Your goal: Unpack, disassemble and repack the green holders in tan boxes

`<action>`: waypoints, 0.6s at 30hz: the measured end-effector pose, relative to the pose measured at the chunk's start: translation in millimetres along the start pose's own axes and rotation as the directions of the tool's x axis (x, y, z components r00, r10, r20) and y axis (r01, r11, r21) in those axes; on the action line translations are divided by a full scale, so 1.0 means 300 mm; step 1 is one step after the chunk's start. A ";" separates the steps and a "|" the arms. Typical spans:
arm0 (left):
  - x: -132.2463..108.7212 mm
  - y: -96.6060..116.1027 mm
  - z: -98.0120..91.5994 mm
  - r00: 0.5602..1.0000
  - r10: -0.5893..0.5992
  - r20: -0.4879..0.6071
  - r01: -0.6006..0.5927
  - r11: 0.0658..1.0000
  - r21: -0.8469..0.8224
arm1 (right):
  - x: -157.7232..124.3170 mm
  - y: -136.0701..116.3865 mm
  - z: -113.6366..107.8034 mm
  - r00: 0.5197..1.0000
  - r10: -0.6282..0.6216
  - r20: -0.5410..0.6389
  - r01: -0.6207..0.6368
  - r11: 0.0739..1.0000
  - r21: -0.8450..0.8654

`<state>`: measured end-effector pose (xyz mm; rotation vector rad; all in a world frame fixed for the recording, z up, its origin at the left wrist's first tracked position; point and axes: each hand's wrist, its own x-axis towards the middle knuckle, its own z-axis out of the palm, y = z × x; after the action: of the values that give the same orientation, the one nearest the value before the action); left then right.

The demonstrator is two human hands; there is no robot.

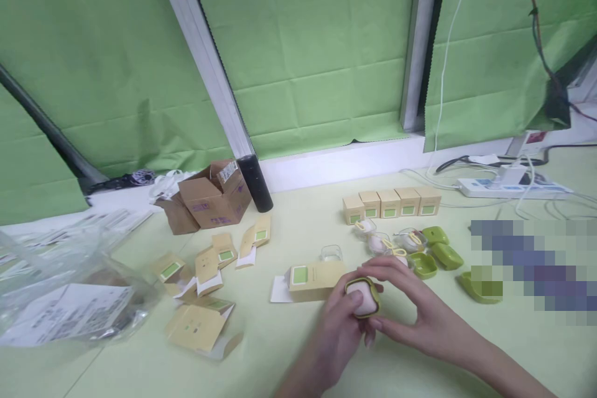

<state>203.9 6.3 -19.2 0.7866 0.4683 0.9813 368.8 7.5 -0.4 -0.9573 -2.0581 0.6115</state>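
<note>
In the head view, my only feed, I see both hands grasping the same piece low on the worktop side, a little right of centre. My left hand is wrapped around a green case from the left, its thumb lying across the white rounded unit that sits inside the green rim. My right hand arches in from the other side, fingers along the top of the case and thumb at its lower edge. Just left of the hands I have a yellow carton lying with its white end flap out, and a clear tub stands behind it. Beyond the hands, near the right fingers, I make out several white pieces with yellow loops and some loose green shells; one more shell runs into a pixelated patch, so I can't read its full shape. Five small boxes stand in a row behind them. Over to the left I've got opened cartons, a clear plastic bag, a cardboard box and a black cylinder standing beside it on the worktop.
</note>
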 end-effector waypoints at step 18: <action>0.153 0.183 -0.055 0.953 0.296 -0.066 0.131 -0.205 0.970 | 0.043 0.042 -0.039 0.840 0.482 -0.248 -0.310 0.803 0.509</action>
<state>185.1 70.1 11.9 2.2588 1.6431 0.6208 378.2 26.3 3.7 -1.1329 -1.2937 1.0018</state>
